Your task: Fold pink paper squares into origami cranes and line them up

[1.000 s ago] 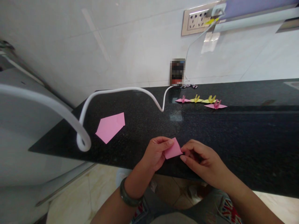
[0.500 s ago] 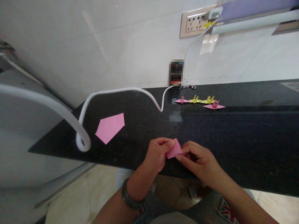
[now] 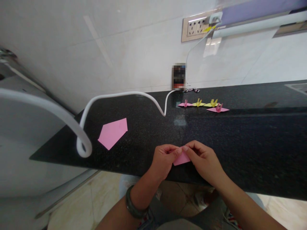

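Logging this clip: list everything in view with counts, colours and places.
Held paper: 1, pink, between both hands
Loose paper: 1, pink, left on counter
Paper birds: 4, two pink, two yellow, toward counter's back
Bendy arm: 1, white, looping across left
Blurred object: 1, mostly dark, against wall
Socket panel: 1, beige, on wall
Plug: 1, white, at socket panel
Purple panel: 1, purple, upper right
Counter: 1, black, beneath papers
Wall: 1, pale, behind counter
Floor: 1, beige, below counter
Bracelet: 1, dark green, left wrist
Left hand: 1, bare, pinching held paper
Right hand: 1, bare, pinching held paper
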### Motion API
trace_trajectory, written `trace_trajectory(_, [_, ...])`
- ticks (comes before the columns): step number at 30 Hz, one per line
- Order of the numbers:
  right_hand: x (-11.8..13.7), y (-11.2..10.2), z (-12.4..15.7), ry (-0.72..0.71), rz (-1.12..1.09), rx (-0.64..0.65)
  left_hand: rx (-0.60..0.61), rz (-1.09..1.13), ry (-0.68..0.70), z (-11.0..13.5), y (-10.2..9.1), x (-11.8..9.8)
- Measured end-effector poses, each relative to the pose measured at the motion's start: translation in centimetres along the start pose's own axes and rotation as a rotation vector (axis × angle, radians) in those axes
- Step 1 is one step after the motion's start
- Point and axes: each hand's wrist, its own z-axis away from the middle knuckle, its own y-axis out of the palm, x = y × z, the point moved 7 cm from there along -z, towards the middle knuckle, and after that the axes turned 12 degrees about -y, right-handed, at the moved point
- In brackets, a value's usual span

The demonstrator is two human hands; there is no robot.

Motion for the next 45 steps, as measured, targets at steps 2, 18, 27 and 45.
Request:
trace_trajectory(2, [0.2,0.0,-0.1,-0.027,0.046,0.006,-0.006,-0.006,-0.003,0.0,0.1,-0.1])
trace_trajectory(18, [0.0,-0.1,-0.2,-0.018,0.092,0.048,-0.058,0.029,0.011,-0.1,-0.3,0.0])
trace_trajectory(27, [1.5,-0.3,-0.4,-0.125,0.198,0.199,0.038,0.046,-0.003,0.2,0.1,-0.4])
trace_trajectory(45, [3.0,0.4,0.2,-0.303,0.236,0.082,-0.081,-0.158,0.309,1.8,-0.3,-2.8])
